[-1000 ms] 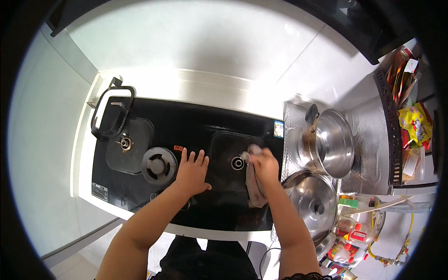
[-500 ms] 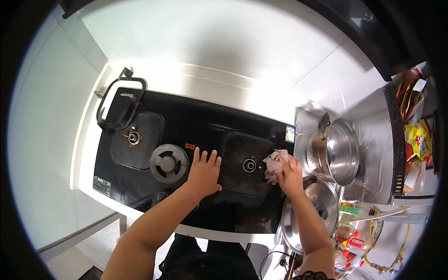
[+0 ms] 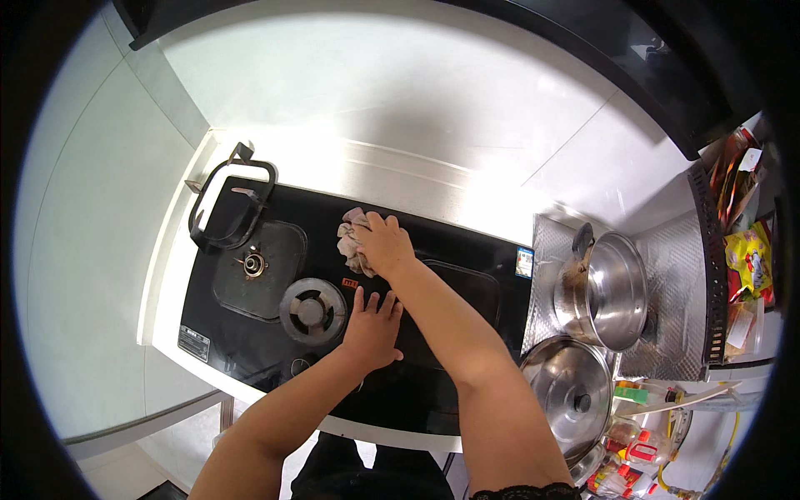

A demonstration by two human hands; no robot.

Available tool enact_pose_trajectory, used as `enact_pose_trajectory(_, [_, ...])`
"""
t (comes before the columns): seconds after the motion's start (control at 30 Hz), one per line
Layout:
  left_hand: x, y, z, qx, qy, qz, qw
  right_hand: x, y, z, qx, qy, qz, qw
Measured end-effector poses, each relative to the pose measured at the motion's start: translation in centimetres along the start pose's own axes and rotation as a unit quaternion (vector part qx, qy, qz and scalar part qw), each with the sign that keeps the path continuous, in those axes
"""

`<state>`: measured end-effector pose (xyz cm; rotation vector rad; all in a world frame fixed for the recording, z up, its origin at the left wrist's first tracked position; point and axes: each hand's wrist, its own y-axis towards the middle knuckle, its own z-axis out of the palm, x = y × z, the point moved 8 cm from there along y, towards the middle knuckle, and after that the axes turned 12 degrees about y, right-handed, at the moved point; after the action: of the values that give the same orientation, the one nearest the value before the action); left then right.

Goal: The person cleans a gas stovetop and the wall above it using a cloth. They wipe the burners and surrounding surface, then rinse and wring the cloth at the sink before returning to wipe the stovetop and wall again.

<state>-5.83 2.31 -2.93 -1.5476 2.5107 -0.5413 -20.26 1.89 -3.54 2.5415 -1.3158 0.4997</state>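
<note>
A crumpled, greyish cleaning cloth (image 3: 353, 243) lies under my right hand (image 3: 387, 246), whose fingers press it onto the far middle of the black gas stove (image 3: 308, 204). My left hand (image 3: 373, 332) rests flat on the glass just right of the round burner head (image 3: 312, 312), fingers spread and holding nothing. Left of that burner head is a square recess with a bare burner nozzle (image 3: 253, 265). My right forearm crosses over the right-hand burner recess (image 3: 462, 287) and hides its middle.
A black pan support (image 3: 218, 242) leans at the stove's back left corner. To the right stand a steel pot (image 3: 617, 292) and a steel lid (image 3: 570, 400) with a black knob. Foil-covered panels line that side. Several bottles (image 3: 642, 447) stand lower right; a dark hood overhangs above.
My right hand has carried the cloth from the right burner recess leftward and away to the stove's far middle. The left hand stays beside the burner head. The view has shifted slightly.
</note>
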Motion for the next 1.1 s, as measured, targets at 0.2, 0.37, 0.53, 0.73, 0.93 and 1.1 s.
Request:
enact_pose_trajectory(0.2, [0.6,-0.3,0.9,0.031,0.027,-0.004,0.999,-14.2,-10.2,-5.9,-0.108,0.492,0.394,0.769])
enact_pose_trajectory(0.37, [-0.2,0.0,0.3,-0.003,0.016,0.009,1.0,-23.6,-18.0,-8.6,-0.146,0.01,0.294,0.944])
enact_pose_trajectory(0.53, [-0.2,-0.1,-0.2,-0.008,0.017,0.005,1.0,-13.4,-8.0,-3.7,-0.063,0.024,0.222,0.973])
enact_pose_trajectory(0.73, [-0.3,-1.3,0.6,-0.021,0.02,0.012,1.0,-9.9,-4.9,-2.7,0.024,0.035,0.215,0.976])
enact_pose_trajectory(0.93, [-0.6,-1.1,1.9,-0.012,0.056,0.019,0.998,-16.5,-10.3,-8.9,-0.136,0.329,0.362,0.862])
enact_pose_trajectory(1.1, [-0.7,-0.8,1.6,0.022,0.067,0.027,0.997,-7.3,-4.3,-4.6,-0.052,0.064,0.223,0.971])
